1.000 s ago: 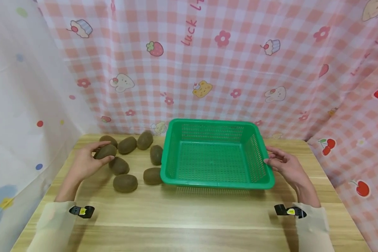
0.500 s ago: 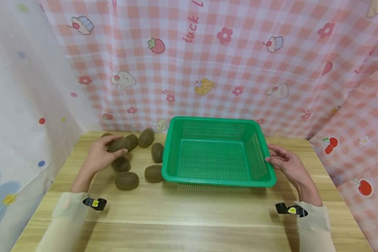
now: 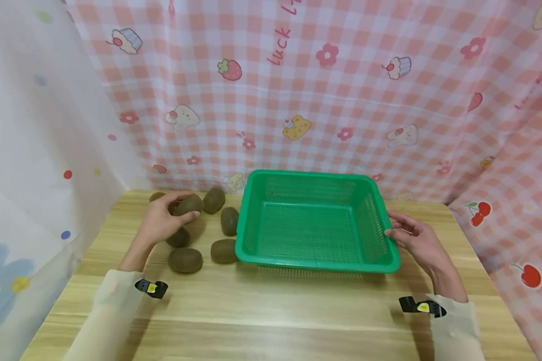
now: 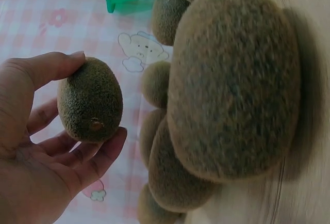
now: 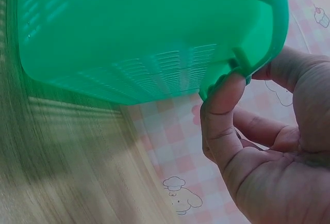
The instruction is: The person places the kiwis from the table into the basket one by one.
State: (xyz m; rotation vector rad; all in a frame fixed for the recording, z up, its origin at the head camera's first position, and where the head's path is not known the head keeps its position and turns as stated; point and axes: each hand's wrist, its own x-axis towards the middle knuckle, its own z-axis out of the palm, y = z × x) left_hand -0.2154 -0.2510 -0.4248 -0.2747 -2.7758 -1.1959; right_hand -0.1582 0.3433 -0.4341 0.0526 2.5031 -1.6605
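My left hand (image 3: 160,220) holds a brown fuzzy kiwi (image 4: 92,100) between thumb and fingers, lifted above the other kiwis on the table's left side. In the left wrist view a near kiwi (image 4: 234,82) looms large beside it. Right of the kiwis stands a green plastic basket (image 3: 316,263) with slotted walls and nothing inside. At the basket's right end, my right hand (image 3: 422,243) pinches the rim, its thumb and fingers on either side, as the right wrist view shows.
Several kiwis lie on the wooden table (image 3: 271,311), among them a front one (image 3: 185,260), one by the basket's left wall (image 3: 223,250) and one at the back (image 3: 214,200). A pink checked curtain (image 3: 271,100) hangs behind, and a white curtain (image 3: 40,125) at left.
My left hand has risen off the pile and moved right with the kiwi in its fingers. The right hand stays at the basket's rim, and the basket stands where it was.
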